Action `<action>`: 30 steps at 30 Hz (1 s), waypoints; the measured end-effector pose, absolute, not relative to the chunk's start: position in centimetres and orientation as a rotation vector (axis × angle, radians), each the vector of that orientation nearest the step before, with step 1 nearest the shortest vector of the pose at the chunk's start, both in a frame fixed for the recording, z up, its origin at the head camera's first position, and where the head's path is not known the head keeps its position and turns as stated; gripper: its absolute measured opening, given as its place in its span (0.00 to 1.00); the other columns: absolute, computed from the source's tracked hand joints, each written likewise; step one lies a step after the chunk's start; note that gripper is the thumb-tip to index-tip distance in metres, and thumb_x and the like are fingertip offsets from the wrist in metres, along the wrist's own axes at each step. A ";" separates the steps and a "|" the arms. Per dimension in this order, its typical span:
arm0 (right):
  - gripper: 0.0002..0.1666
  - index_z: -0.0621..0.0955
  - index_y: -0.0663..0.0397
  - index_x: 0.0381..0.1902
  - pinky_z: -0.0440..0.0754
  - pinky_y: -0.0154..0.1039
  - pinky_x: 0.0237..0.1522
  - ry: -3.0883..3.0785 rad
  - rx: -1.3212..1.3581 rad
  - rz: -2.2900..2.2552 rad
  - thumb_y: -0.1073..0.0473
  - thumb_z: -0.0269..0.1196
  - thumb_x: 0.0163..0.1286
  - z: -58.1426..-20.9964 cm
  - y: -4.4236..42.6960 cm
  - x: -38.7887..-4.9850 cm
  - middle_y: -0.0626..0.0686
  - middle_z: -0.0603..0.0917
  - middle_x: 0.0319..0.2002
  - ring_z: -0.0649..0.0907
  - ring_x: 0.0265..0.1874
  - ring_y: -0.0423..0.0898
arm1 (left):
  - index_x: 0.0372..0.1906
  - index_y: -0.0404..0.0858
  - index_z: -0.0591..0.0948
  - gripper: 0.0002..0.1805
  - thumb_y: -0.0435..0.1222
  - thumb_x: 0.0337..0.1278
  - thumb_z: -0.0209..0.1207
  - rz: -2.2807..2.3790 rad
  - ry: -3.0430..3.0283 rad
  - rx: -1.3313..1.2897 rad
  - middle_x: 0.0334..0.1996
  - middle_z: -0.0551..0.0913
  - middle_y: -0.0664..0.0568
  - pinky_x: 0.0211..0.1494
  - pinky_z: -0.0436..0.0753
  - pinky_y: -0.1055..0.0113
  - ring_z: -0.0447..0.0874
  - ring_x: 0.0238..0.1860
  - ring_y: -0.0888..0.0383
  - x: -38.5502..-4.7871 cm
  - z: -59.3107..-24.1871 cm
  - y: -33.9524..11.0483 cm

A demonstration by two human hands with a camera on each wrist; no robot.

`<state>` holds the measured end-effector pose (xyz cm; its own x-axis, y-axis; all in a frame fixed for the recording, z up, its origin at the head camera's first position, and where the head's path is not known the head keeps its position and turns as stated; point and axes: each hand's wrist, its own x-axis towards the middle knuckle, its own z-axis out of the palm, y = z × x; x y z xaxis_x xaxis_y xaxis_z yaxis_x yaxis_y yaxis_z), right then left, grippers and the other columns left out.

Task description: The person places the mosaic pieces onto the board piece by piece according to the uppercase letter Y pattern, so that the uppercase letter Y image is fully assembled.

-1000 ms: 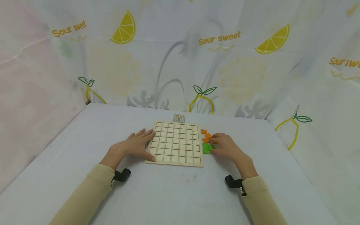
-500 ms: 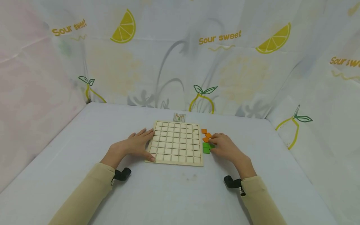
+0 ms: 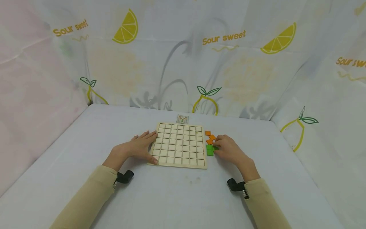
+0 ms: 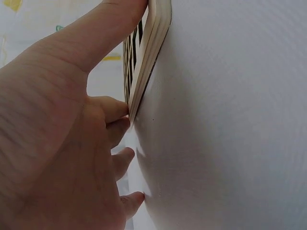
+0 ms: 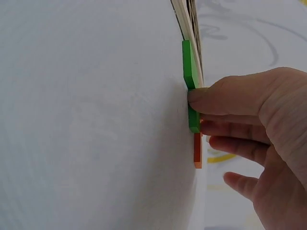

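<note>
A pale wooden grid board (image 3: 178, 144) lies flat on the white table. Along its left side rests my left hand (image 3: 138, 148), fingers spread and straight, thumb on the near left corner; the left wrist view shows the thumb over the board's rim (image 4: 151, 52). My right hand (image 3: 229, 149) is right of the board, thumb and index finger pinching a green square tile (image 5: 194, 120) that still lies low at the table. Two more green tiles (image 3: 210, 150) sit beside it. Just beyond are several orange tiles (image 3: 210, 142), one (image 5: 197, 151) mostly hidden by my fingers.
A small pattern card (image 3: 182, 119) with an orange and green Y-like figure lies behind the board. White printed cloth walls (image 3: 183, 63) enclose the table's back and sides. A black wrist camera mount (image 3: 236, 185) sits at each cuff.
Almost nothing differs. The view has shifted very slightly; both hands, the board and the tiles keep their places.
</note>
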<state>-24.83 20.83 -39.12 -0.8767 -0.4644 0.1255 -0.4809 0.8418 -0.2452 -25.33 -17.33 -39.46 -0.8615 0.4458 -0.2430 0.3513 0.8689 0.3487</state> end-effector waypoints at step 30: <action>0.09 0.87 0.58 0.36 0.70 0.37 0.36 -2.973 0.727 0.515 0.66 0.63 0.58 -38.7 20.2 -25.2 0.49 0.78 0.27 0.72 0.31 0.45 | 0.80 0.35 0.48 0.70 0.65 0.39 0.71 0.408 2.717 0.599 0.81 0.45 0.43 0.76 0.46 0.30 0.38 0.81 0.37 -25.3 -39.2 -17.3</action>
<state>-25.19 20.21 -38.69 -0.8896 -0.4423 0.1138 -0.4548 0.8353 -0.3090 -25.28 -17.34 -39.19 -0.8578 0.4477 -0.2523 0.3539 0.8707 0.3416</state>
